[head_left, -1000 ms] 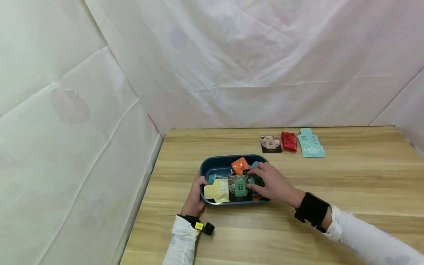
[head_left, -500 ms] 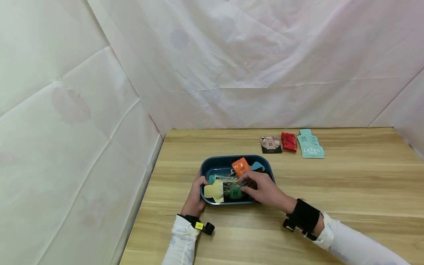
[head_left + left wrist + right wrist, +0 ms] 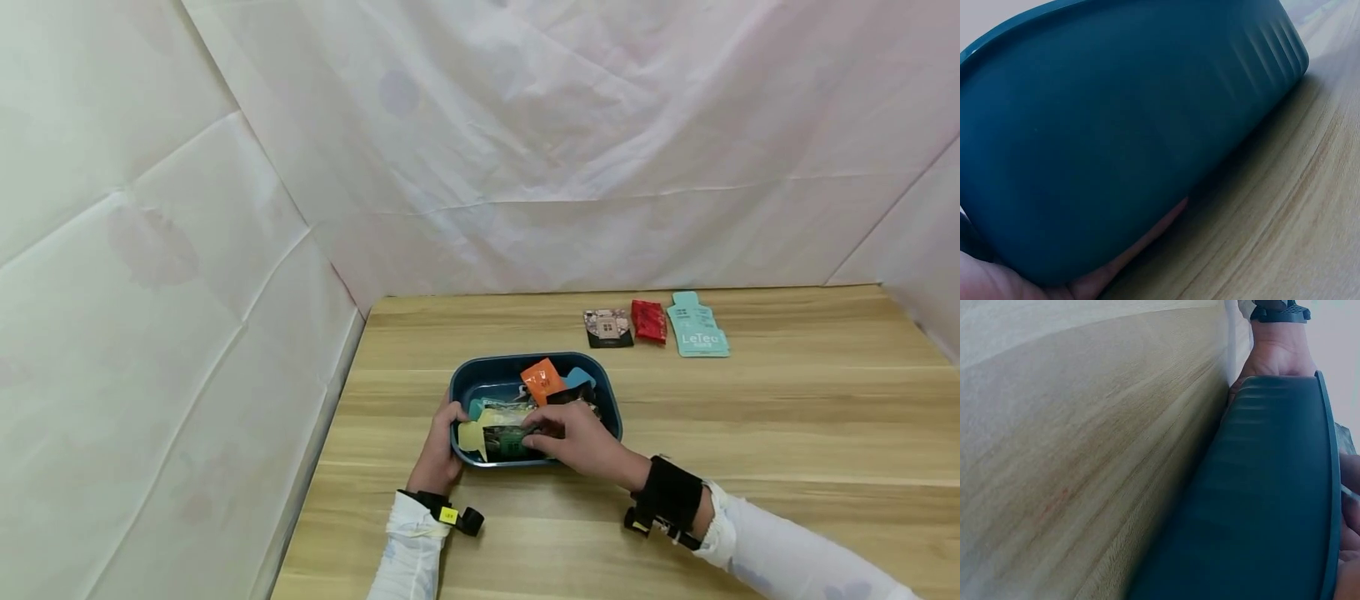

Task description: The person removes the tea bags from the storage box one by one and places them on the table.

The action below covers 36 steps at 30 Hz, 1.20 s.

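Observation:
A dark blue plastic tray [image 3: 489,372] holding several sachets stands on the wooden table. At its left end my left hand [image 3: 437,457] grips it, the thumb over the rim and the fingers low against the outside, as the left wrist view shows beneath the tray wall [image 3: 1122,131]. Inside the tray's front part, my right hand [image 3: 588,442] pinches a black sachet with a green label [image 3: 504,442] between thumb and fingers. This sachet partly covers a pale yellow bottle-shaped packet [image 3: 471,438]. Behind the right hand lie an orange sachet [image 3: 543,381], a blue packet [image 3: 579,377] and a black packet [image 3: 568,396].
Toward the table's back edge lie a pink-and-black square sachet [image 3: 608,328], a red sachet [image 3: 648,322] and a mint bottle-shaped packet [image 3: 697,327] marked LeTea. Pale cloth [image 3: 600,133] hangs behind the table and along its left side.
My right hand has moved left across the tray with the green-labelled sachet, which now covers more of the yellow packet. The black packet at the right shows more. My left hand keeps its grip.

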Each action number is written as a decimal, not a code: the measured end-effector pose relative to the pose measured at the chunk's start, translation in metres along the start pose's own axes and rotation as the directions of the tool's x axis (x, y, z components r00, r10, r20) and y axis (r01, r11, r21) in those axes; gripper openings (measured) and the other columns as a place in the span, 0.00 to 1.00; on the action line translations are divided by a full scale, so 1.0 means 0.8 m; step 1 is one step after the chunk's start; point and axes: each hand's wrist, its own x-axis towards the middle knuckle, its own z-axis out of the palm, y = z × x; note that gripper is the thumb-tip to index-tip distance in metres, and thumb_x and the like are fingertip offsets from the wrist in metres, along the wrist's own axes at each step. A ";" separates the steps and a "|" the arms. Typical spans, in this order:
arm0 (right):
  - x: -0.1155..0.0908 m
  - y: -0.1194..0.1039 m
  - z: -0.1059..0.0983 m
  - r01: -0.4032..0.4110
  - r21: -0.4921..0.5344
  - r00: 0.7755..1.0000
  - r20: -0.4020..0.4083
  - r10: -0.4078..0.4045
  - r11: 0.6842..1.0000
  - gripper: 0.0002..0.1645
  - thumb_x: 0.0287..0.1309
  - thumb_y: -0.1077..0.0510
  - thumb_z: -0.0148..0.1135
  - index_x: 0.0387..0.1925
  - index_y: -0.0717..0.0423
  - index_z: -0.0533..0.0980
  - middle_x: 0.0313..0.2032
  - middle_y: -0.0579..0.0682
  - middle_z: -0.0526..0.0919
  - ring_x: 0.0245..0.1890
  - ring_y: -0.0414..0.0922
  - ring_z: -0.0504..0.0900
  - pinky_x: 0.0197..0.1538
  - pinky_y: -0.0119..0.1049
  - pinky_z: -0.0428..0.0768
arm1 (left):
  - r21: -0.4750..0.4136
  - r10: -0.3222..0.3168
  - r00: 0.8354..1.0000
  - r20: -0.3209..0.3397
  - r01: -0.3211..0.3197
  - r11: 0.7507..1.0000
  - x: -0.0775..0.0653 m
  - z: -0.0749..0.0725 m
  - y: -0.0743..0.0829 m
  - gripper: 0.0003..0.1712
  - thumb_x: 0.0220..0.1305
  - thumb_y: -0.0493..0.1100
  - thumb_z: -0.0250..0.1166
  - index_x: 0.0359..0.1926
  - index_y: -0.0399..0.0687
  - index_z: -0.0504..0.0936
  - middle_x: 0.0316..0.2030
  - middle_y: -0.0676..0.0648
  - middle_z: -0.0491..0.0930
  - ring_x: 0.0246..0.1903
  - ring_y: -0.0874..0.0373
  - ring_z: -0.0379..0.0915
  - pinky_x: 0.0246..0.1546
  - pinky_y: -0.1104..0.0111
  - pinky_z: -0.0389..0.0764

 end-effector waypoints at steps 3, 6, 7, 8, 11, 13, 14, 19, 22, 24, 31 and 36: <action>-0.003 0.001 0.000 0.021 -0.006 0.998 -0.061 -0.021 1.000 0.11 0.60 0.53 0.65 0.45 0.41 0.80 0.33 0.38 0.81 0.29 0.38 0.76 0.32 0.32 0.75 | 0.002 -0.004 1.000 0.000 0.004 1.000 0.000 0.001 0.000 0.47 0.51 0.32 0.43 0.75 0.59 0.49 0.72 0.46 0.50 0.65 0.50 0.46 0.59 0.66 0.60; -0.005 0.001 -0.002 0.028 0.009 0.992 -0.120 -0.027 1.000 0.11 0.61 0.54 0.63 0.46 0.42 0.79 0.32 0.40 0.81 0.27 0.39 0.75 0.29 0.32 0.73 | 0.007 -0.012 1.000 -0.009 0.012 1.000 0.000 0.001 0.000 0.46 0.51 0.32 0.43 0.74 0.58 0.51 0.70 0.45 0.52 0.63 0.50 0.50 0.57 0.66 0.64; -0.005 0.000 -0.002 0.025 0.012 0.990 -0.139 -0.023 1.000 0.11 0.61 0.54 0.63 0.46 0.43 0.79 0.32 0.41 0.80 0.27 0.39 0.74 0.29 0.31 0.73 | 0.008 -0.014 1.000 -0.014 0.014 1.000 0.000 0.001 0.000 0.46 0.51 0.33 0.43 0.74 0.58 0.52 0.70 0.45 0.52 0.63 0.50 0.50 0.56 0.66 0.65; -0.005 0.000 -0.003 0.023 0.019 0.988 -0.154 -0.020 1.000 0.11 0.61 0.55 0.63 0.46 0.44 0.78 0.33 0.41 0.81 0.27 0.39 0.74 0.29 0.31 0.73 | 0.011 -0.017 1.000 -0.020 0.017 1.000 0.000 0.001 0.000 0.46 0.51 0.33 0.43 0.74 0.58 0.51 0.70 0.44 0.52 0.63 0.50 0.50 0.56 0.66 0.65; -0.005 -0.001 -0.005 0.009 0.028 0.982 -0.188 -0.004 1.000 0.12 0.61 0.58 0.62 0.47 0.47 0.77 0.33 0.44 0.80 0.26 0.40 0.74 0.29 0.31 0.73 | 0.017 -0.023 0.999 -0.033 0.023 1.000 0.001 0.001 0.000 0.46 0.51 0.33 0.43 0.74 0.57 0.51 0.69 0.45 0.52 0.63 0.50 0.50 0.58 0.65 0.62; -0.006 -0.001 -0.006 -0.002 0.024 0.979 -0.203 0.007 1.000 0.13 0.61 0.61 0.62 0.48 0.49 0.77 0.33 0.47 0.80 0.25 0.40 0.73 0.28 0.31 0.72 | 0.022 -0.023 0.999 -0.037 0.024 0.999 0.001 0.001 0.000 0.46 0.51 0.33 0.43 0.74 0.57 0.50 0.70 0.45 0.52 0.64 0.49 0.49 0.60 0.63 0.59; -0.006 -0.001 -0.007 -0.007 0.024 0.978 -0.208 0.012 1.000 0.14 0.61 0.61 0.62 0.49 0.50 0.77 0.33 0.48 0.80 0.25 0.40 0.73 0.27 0.31 0.72 | 0.023 -0.023 0.999 -0.038 0.023 0.999 0.002 0.001 0.000 0.46 0.51 0.33 0.43 0.75 0.57 0.50 0.70 0.45 0.51 0.65 0.49 0.48 0.61 0.63 0.58; -0.010 -0.002 -0.017 -0.023 0.007 0.974 -0.225 0.024 1.000 0.15 0.62 0.63 0.60 0.50 0.52 0.77 0.32 0.49 0.79 0.24 0.40 0.71 0.27 0.31 0.71 | 0.027 -0.039 0.998 -0.048 0.041 0.999 0.002 0.001 -0.001 0.48 0.51 0.34 0.43 0.76 0.58 0.47 0.71 0.45 0.49 0.66 0.48 0.45 0.62 0.62 0.56; -0.014 -0.002 -0.029 -0.032 0.017 0.972 -0.233 0.035 0.999 0.14 0.63 0.59 0.60 0.50 0.50 0.77 0.34 0.47 0.81 0.27 0.39 0.74 0.30 0.31 0.74 | 0.022 -0.044 0.997 -0.056 0.046 0.999 0.002 0.001 -0.001 0.48 0.51 0.34 0.43 0.76 0.58 0.46 0.72 0.45 0.48 0.66 0.48 0.45 0.62 0.63 0.56; -0.017 -0.002 -0.039 -0.042 0.046 0.967 -0.248 0.053 0.998 0.14 0.63 0.57 0.60 0.51 0.50 0.77 0.37 0.47 0.82 0.31 0.39 0.79 0.34 0.31 0.77 | 0.023 -0.043 0.997 -0.058 0.045 0.999 0.002 0.002 -0.001 0.48 0.51 0.33 0.43 0.76 0.57 0.46 0.72 0.45 0.47 0.66 0.48 0.45 0.62 0.63 0.56; -0.024 0.007 -0.077 -0.099 0.153 0.937 -0.318 0.144 0.983 0.20 0.65 0.51 0.58 0.55 0.54 0.73 0.45 0.54 0.83 0.45 0.43 0.82 0.45 0.32 0.80 | 0.028 -0.041 0.997 -0.067 0.043 0.999 0.003 0.002 -0.001 0.48 0.52 0.33 0.43 0.76 0.57 0.46 0.72 0.45 0.48 0.66 0.48 0.46 0.62 0.63 0.57; -0.036 0.018 -0.104 -0.135 0.182 0.920 -0.342 0.191 0.974 0.22 0.69 0.51 0.53 0.59 0.57 0.67 0.48 0.58 0.78 0.43 0.43 0.77 0.41 0.33 0.77 | 0.032 -0.051 0.996 -0.079 0.054 0.998 0.004 0.001 -0.001 0.48 0.52 0.34 0.43 0.76 0.57 0.44 0.73 0.45 0.47 0.67 0.48 0.44 0.64 0.62 0.55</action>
